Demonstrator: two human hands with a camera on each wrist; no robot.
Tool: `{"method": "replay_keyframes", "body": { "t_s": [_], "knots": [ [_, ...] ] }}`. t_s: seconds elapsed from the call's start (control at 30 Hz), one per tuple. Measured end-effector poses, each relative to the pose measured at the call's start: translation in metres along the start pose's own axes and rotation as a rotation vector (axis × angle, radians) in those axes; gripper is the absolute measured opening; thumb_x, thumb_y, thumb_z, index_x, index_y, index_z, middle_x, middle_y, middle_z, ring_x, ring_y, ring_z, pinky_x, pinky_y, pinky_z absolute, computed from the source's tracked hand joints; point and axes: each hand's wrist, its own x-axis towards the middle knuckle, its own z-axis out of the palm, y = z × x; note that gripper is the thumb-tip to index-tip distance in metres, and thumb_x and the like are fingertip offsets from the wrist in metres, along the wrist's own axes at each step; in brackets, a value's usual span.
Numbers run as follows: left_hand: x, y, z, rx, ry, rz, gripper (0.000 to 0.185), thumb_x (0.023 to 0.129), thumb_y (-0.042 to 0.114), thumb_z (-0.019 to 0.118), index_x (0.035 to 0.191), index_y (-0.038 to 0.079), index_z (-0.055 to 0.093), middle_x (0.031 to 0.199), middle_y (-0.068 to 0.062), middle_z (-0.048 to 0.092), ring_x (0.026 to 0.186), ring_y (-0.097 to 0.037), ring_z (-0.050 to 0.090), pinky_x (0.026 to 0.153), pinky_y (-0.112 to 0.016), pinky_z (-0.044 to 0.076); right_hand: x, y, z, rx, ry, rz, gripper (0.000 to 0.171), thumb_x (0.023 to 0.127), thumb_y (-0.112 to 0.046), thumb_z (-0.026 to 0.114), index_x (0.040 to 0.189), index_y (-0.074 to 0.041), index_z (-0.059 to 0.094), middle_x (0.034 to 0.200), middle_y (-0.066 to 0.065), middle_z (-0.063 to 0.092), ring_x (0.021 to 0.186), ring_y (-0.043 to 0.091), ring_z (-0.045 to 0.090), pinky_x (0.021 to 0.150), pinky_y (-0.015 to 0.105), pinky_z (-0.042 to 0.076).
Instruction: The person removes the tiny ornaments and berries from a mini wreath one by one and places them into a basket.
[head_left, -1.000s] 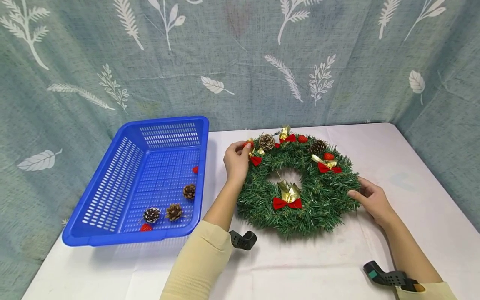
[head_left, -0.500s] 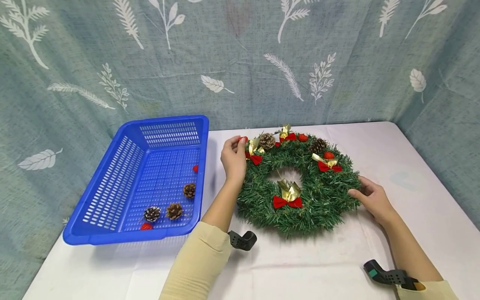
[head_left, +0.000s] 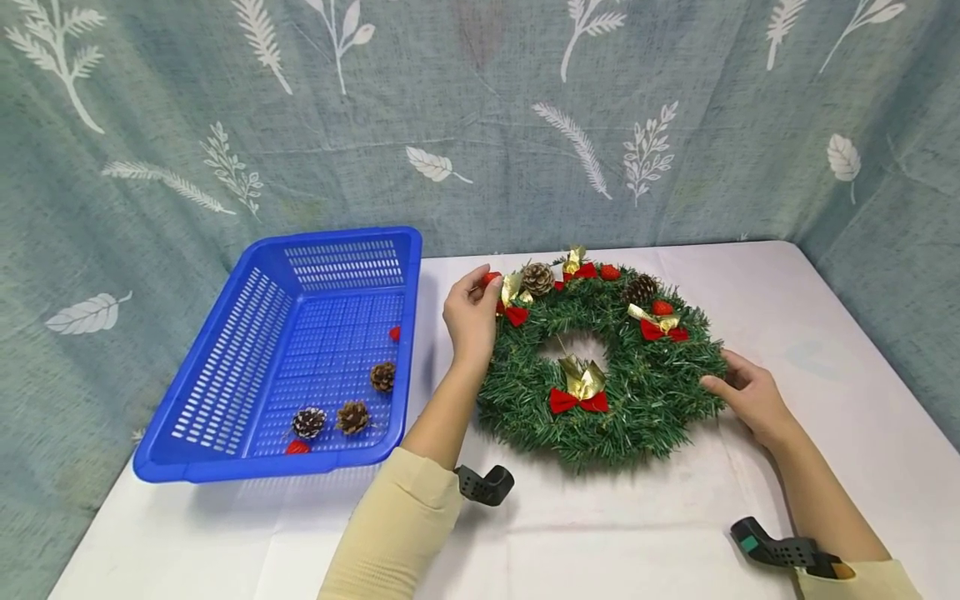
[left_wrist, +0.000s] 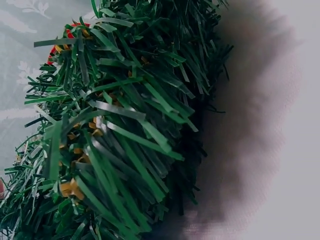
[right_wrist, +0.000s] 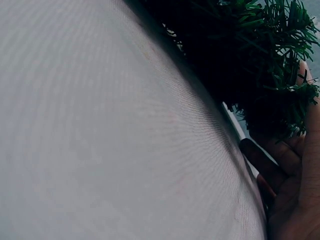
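The left hand pinches a red ornament at the far-left edge of the decorated wreath, whose right edge the right hand grips.

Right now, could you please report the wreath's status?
Left hand pinching red ornament at back left of wreath. Right hand holding its right edge. Wreath on table. Blue basket alongside, apparently not obstructing.

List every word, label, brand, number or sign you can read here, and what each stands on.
No readable text shows in any view.
The blue basket, wreath and white cloth show no lettering; the curtain carries only white plant prints.
The green patch on the right wrist's black device shows no legible mark.
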Motion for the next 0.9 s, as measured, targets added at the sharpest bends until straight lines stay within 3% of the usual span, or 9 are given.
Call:
{"method": "replay_keyframes", "body": {
  "t_s": [0.1,0.2,0.3,0.4,0.6,0.67,0.73,0.83,0.9],
  "knots": [
    [-0.002,0.003,-0.001,-0.014,-0.029,0.006,0.028,0.089,0.012,0.066,0.116,0.004,0.066,0.111,-0.013,0.064,0.099,-0.021,0.065,0.079,-0.025,0.055,0.0,-0.001,0.0,-0.006,0.002,0.003,0.07,0.096,-0.021,0.056,0.144,0.013,0.018,0.143,0.041,0.023,0.13,0.039,0.03,0.076,-0.002,0.031],
    [-0.008,0.008,-0.003,-0.039,-0.074,0.026,0.028,0.089,0.011,0.066,0.116,0.004,0.066,0.115,-0.012,0.061,0.104,-0.02,0.063,0.084,-0.025,0.054,0.001,-0.001,0.0,-0.009,0.004,0.0,0.07,0.096,-0.021,0.057,0.144,0.013,0.018,0.142,0.041,0.023,0.126,0.032,0.035,0.075,-0.001,0.031],
    [-0.015,0.017,-0.006,-0.082,-0.124,0.062,0.029,0.089,0.01,0.066,0.117,0.004,0.065,0.116,-0.012,0.058,0.107,-0.021,0.062,0.089,-0.025,0.053,0.001,-0.001,0.0,-0.008,0.012,-0.015,0.07,0.096,-0.02,0.057,0.143,0.015,0.019,0.141,0.042,0.024,0.114,0.007,0.04,0.074,0.0,0.032],
    [-0.02,0.027,-0.007,-0.1,-0.164,0.097,0.03,0.089,0.012,0.066,0.118,0.004,0.064,0.116,-0.012,0.059,0.108,-0.02,0.062,0.09,-0.025,0.052,0.001,0.0,0.0,-0.002,0.024,-0.036,0.069,0.095,-0.018,0.058,0.142,0.016,0.021,0.139,0.043,0.026,0.098,-0.013,0.032,0.072,0.0,0.032],
    [-0.026,0.04,-0.009,-0.062,-0.206,0.111,0.031,0.09,0.021,0.067,0.118,0.009,0.065,0.117,-0.006,0.065,0.104,-0.015,0.065,0.082,-0.025,0.054,0.001,0.002,0.0,0.003,0.029,-0.056,0.068,0.095,-0.016,0.058,0.141,0.017,0.022,0.137,0.045,0.027,0.094,-0.015,0.032,0.071,0.001,0.033],
    [-0.027,0.043,-0.011,-0.058,-0.219,0.116,0.031,0.09,0.022,0.067,0.118,0.009,0.065,0.116,-0.005,0.066,0.102,-0.013,0.065,0.079,-0.024,0.054,0.001,0.002,0.0,0.005,0.027,-0.049,0.068,0.095,-0.016,0.058,0.141,0.017,0.022,0.138,0.044,0.027,0.102,-0.008,0.039,0.073,0.001,0.033],
    [-0.029,0.047,-0.014,-0.049,-0.233,0.132,0.031,0.09,0.022,0.067,0.118,0.01,0.066,0.112,-0.004,0.067,0.098,-0.012,0.065,0.078,-0.023,0.053,0.001,0.0,0.001,0.009,0.02,-0.034,0.069,0.095,-0.018,0.058,0.142,0.017,0.021,0.139,0.044,0.024,0.12,0.011,0.045,0.076,-0.001,0.033],
    [-0.031,0.052,-0.019,-0.05,-0.252,0.165,0.03,0.089,0.02,0.067,0.117,0.008,0.066,0.108,-0.007,0.068,0.095,-0.013,0.065,0.081,-0.024,0.053,0.001,0.0,0.0,0.018,0.006,-0.016,0.07,0.096,-0.019,0.057,0.143,0.016,0.018,0.142,0.043,0.02,0.131,0.047,0.03,0.078,-0.003,0.03],
    [-0.033,0.055,-0.022,-0.052,-0.264,0.18,0.029,0.089,0.017,0.067,0.116,0.007,0.066,0.106,-0.008,0.069,0.094,-0.014,0.065,0.084,-0.024,0.053,0.001,0.001,0.0,0.014,0.003,-0.009,0.07,0.096,-0.019,0.057,0.143,0.015,0.018,0.143,0.043,0.02,0.131,0.051,0.025,0.078,-0.003,0.03]
  ]
}}
